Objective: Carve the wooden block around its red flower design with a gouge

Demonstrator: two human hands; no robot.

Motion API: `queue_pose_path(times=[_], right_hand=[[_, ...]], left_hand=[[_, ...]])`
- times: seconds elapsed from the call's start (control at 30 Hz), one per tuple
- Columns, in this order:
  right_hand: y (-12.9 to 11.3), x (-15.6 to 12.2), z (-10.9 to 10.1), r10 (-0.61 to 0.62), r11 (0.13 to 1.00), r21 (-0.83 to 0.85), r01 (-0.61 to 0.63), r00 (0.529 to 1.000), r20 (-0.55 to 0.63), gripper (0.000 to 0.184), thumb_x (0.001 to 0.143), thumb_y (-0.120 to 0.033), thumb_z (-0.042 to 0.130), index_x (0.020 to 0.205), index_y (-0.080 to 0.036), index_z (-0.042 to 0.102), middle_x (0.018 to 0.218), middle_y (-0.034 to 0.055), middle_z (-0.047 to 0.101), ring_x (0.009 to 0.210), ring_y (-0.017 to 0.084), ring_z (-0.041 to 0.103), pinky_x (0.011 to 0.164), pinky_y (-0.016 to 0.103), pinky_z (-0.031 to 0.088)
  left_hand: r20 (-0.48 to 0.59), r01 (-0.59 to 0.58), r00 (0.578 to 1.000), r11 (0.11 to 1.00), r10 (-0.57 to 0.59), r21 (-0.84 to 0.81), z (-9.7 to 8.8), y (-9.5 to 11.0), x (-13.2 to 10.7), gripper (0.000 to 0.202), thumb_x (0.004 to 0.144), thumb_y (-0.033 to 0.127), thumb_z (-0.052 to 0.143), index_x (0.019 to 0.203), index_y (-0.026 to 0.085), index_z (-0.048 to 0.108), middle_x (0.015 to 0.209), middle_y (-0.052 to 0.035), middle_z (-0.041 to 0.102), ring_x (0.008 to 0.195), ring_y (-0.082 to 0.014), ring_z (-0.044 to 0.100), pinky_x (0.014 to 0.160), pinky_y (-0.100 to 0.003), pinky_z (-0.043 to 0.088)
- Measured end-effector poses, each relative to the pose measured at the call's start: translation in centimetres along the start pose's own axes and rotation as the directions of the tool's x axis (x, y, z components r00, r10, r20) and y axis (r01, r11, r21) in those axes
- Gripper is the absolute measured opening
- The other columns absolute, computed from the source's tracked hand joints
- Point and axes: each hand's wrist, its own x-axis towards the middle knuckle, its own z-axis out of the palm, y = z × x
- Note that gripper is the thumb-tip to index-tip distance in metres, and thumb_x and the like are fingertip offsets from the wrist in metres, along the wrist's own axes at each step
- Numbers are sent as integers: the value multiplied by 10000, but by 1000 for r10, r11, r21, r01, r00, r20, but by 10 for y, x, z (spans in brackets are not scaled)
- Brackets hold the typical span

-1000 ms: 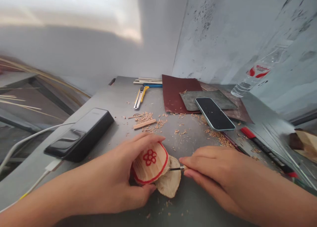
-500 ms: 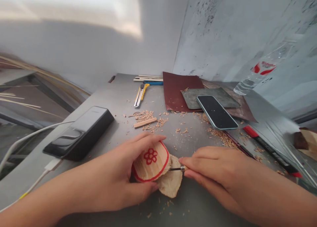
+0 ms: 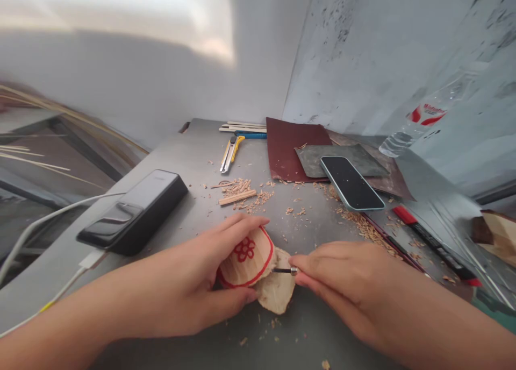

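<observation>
While our left hand [image 3: 173, 276] cups red-flowered wood carving [image 3: 245, 260], fingers spread, right hand [image 3: 342, 286] pinches small carving tool [image 3: 285, 271] against it, we think; tip contact hard to see.

Carved wood piece [image 3: 245, 262]: smooth face, red paint, rough raw underside. Carving tool shank [image 3: 287, 271]: bright steel. Table [image 3: 314, 321]: matt grey metal. Phone [image 3: 350, 183]: glossy black glass. Sandpaper [image 3: 292, 149]: matt, gritty maroon.
</observation>
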Motion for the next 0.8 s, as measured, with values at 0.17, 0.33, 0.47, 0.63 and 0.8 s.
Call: queue_pose_path(times=[0.17, 0.33, 0.47, 0.63, 0.8], right_hand=[[-2, -3, -1, -73, 988, -142, 66, 996, -45, 235, 1071, -129, 502, 1092, -186, 729, 843, 37, 689, 734, 205, 630, 662, 331, 438], [-4, -4, 2, -52, 987, -150, 48, 998, -24, 253, 1056, -94, 491, 1030, -195, 722, 861, 36, 693, 757, 218, 634, 681, 350, 432], [-5, 0, -1, 29, 997, -68, -29, 1000, 2, 258, 1085, -159, 489, 1018, -215, 733, 899, 19, 736, 794, 198, 694, 716, 323, 480], [-1, 0, -14, 14, 989, -144, -28, 995, -95, 256, 1083, -222, 523, 1023, -197, 771, 853, 49, 770, 784, 209, 729, 728, 311, 528], [-6, 0, -21, 167, 984, 101, -146, 952, -255, 166, 1035, -225, 600, 1145, -245, 723, 995, 25, 789, 850, 190, 746, 752, 304, 580]], left_hand=[[-47, -10, 999, 1000, 10, 0, 4, -5, -2, 852, 946, 542, 669, 1683, 289, 324, 1702, -99, 427, 1521, -371, 478, 1232, -511, 470], [-49, 3, 999, 999, -5, -34, 1, -1, 1, 846, 914, 491, 723, 1660, 284, 382, 1678, -107, 467, 1513, -370, 490, 1237, -501, 466], [-67, 13, 998, 999, -16, -50, 0, 1, 3, 850, 860, 423, 784, 1629, 317, 438, 1666, -86, 485, 1513, -369, 490, 1248, -512, 446], [-108, -2, 994, 996, -8, -94, 1, -2, 7, 907, 800, 469, 854, 1608, 354, 459, 1638, -92, 512, 1498, -398, 496, 1245, -573, 429], [-93, 51, 992, 952, -83, -303, 1, 2, 10, 830, 793, 443, 883, 1512, 295, 495, 1361, -105, 707, 1160, -304, 742, 924, -382, 668]])
